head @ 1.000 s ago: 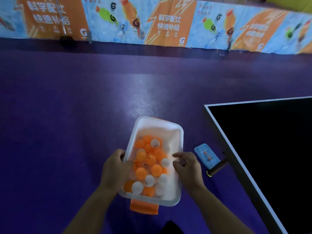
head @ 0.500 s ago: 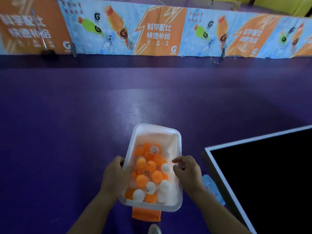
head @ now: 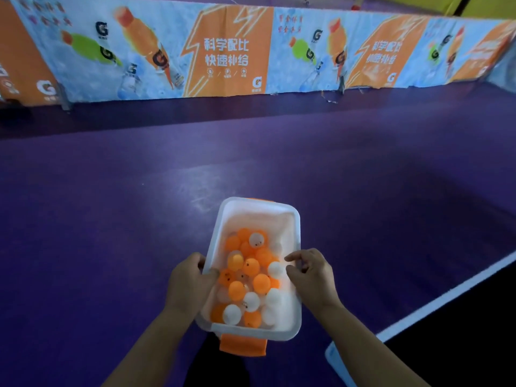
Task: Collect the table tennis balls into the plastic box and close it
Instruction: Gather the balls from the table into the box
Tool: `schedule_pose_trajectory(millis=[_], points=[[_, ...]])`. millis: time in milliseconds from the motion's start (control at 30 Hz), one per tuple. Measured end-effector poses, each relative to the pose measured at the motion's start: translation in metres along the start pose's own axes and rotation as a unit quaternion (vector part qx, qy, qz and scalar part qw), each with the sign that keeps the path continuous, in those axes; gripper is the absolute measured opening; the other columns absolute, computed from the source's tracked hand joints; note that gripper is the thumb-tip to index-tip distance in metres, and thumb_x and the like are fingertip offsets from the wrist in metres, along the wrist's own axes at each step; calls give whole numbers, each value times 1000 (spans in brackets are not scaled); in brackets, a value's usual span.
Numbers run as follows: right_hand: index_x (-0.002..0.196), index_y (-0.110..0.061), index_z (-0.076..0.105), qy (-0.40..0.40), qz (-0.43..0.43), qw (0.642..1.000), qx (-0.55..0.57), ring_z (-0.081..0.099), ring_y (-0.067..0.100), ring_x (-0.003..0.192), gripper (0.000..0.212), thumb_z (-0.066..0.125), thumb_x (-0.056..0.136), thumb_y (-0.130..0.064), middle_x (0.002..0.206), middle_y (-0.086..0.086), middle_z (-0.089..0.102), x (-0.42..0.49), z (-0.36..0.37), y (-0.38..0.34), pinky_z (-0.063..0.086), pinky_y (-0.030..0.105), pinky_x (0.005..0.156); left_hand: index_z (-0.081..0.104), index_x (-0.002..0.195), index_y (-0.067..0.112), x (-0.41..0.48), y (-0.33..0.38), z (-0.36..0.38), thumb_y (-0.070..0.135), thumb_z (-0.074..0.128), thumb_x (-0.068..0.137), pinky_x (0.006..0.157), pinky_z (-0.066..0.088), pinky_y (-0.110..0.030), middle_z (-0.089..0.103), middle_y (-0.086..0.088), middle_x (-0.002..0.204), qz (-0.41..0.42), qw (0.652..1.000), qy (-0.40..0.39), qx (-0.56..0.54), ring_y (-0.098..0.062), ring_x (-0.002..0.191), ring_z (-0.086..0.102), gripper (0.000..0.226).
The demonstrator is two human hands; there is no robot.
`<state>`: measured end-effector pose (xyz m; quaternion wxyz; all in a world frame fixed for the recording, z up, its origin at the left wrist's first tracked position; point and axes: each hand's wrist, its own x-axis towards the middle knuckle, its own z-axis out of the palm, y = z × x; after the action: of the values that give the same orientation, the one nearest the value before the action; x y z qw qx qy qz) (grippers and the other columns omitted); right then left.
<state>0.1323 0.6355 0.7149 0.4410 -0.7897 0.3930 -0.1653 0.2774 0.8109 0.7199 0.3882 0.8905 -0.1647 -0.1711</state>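
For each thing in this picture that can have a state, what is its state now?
plastic box: open, no lid on it, held in both hands.
table tennis balls: orange and white, piled inside the box, mostly toward its near end.
orange latch: unfastened, hanging down at the near end.
left hand: grips the left rim.
right hand: holds the right rim, fingers curled.

box [head: 295, 219]: translucent white, orange clips | balls [head: 251, 277]: orange and white mix | floor [head: 111, 219]: purple | barrier [head: 223, 51] along top: blue-orange print, white characters
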Motion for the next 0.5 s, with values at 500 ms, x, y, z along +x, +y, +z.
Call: schedule_pose_trajectory(millis=[500], points=[[96, -29, 65, 173, 139, 975, 2, 53, 5, 80, 24, 65, 80, -10, 93, -11, 55, 235, -36, -12, 40, 12, 62, 45, 64, 18, 292, 159, 93, 18, 62, 77, 47, 31, -27, 53, 2, 61, 101, 982, -153, 47, -15, 56, 50, 22]])
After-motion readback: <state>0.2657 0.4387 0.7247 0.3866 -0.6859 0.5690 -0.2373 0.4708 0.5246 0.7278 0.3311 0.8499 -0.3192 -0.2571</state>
